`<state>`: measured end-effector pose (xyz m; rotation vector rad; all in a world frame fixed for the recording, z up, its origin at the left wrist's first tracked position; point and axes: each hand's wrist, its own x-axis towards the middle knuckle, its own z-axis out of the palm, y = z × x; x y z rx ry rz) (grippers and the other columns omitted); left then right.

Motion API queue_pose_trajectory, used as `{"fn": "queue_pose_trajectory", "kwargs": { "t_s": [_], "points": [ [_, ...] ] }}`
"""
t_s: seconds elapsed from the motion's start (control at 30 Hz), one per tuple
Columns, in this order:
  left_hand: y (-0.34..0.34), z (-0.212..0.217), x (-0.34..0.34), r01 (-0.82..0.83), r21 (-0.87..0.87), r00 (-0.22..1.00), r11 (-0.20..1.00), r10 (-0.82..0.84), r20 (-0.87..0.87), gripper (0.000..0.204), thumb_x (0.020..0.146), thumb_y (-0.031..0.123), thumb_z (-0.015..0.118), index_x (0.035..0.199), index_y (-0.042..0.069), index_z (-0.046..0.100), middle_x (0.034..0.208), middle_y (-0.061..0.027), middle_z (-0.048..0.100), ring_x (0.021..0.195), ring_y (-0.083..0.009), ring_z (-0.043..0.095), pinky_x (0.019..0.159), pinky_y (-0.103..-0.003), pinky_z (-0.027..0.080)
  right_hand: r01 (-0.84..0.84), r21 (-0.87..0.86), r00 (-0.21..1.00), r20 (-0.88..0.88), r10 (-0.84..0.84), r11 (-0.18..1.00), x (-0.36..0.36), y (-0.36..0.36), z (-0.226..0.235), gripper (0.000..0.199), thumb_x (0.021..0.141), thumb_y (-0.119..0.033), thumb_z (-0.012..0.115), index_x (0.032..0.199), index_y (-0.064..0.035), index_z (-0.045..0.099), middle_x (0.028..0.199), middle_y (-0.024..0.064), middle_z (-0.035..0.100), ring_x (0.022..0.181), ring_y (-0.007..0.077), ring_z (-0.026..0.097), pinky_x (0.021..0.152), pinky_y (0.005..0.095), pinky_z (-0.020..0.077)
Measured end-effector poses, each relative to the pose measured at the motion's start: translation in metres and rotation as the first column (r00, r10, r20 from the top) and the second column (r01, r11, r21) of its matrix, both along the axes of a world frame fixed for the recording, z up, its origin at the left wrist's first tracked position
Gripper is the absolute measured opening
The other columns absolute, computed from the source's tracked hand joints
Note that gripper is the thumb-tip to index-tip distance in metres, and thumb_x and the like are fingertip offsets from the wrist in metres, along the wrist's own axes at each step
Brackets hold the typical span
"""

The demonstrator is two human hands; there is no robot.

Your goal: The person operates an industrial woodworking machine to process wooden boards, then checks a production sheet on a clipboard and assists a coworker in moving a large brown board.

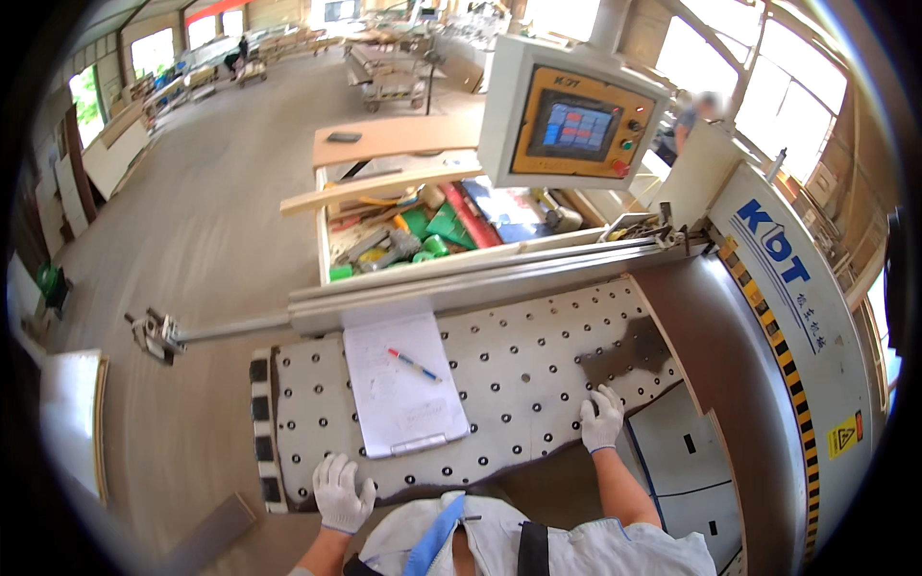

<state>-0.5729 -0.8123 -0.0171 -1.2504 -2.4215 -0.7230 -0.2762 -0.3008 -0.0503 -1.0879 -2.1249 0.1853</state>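
Note:
My left hand (341, 494), in a white knit glove, rests at the near edge of the perforated metal table (499, 415), with its thumb apart from the fingers and nothing held. Farther right, my right hand (603, 420), gloved alike, lies on the table's near right edge, fingers a little bent and apart, also without anything in it. Between the hands and farther back sits a clipboard with white papers (399, 403). A red and blue pen (415, 365) lies across the papers. To the right of my right hand is a long brown panel (715, 350).
Along the table's far side runs a metal fence rail (480, 278). Behind it stands a bin (325, 230) of tools and scraps, partly bridged by a wooden strip (375, 189). A control box with a screen (576, 120) hangs above. A person (684, 125) is beyond the machine housing (768, 250).

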Motion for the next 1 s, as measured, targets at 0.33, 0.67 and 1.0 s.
{"fn": "queue_pose_trajectory", "kwargs": {
  "t_s": [0.33, 0.67, 1.0],
  "points": [
    [-0.001, -0.004, -0.001, -0.035, 0.004, 0.999, 0.999, 0.035, 0.004, 0.046, 0.088, 0.029, 0.081, 0.125, 0.003, 0.068, 0.138, -0.02, 0.066, 0.134, -0.0443, 0.06, 0.115, -0.06, 0.046, 0.006, -0.059, 0.998, 0.057, -0.002, 0.998, 0.0, -0.003, -0.001, 0.031, 0.095, -0.02, 0.077, 0.118, 0.0006, 0.082, 0.142, 0.021, 0.074, 0.138, 0.0394, 0.064, 0.121, 0.0503, 0.047],
    [-0.001, -0.012, 0.001, -0.02, 0.01, 1.0, 1.0, 0.02, 0.014, 0.053, 0.09, 0.032, 0.081, 0.132, 0.004, 0.065, 0.145, -0.0218, 0.062, 0.139, -0.0455, 0.058, 0.119, -0.061, 0.045, 0.036, -0.415, 0.999, 0.042, -0.02, 0.909, -0.066, -0.03, 0.049, 0.046, 0.101, -0.026, 0.077, 0.135, 0.0045, 0.075, 0.143, 0.0191, 0.075, 0.134, 0.0346, 0.069, 0.116, 0.0434, 0.0521],
    [0.008, -0.007, 0.013, 0.194, -0.196, 0.979, 0.961, -0.178, 0.099, 0.102, 0.091, 0.071, 0.078, 0.164, 0.005, 0.049, 0.171, -0.0258, 0.043, 0.163, -0.0497, 0.035, 0.135, -0.065, 0.024, -0.52, -0.381, 0.736, 0.253, 0.627, 0.764, -0.259, -0.125, 0.089, 0.053, 0.096, -0.039, 0.086, 0.139, -0.0076, 0.077, 0.141, 0.0196, 0.076, 0.131, 0.0321, 0.073, 0.118, 0.0472, 0.0531]
  ]
}}
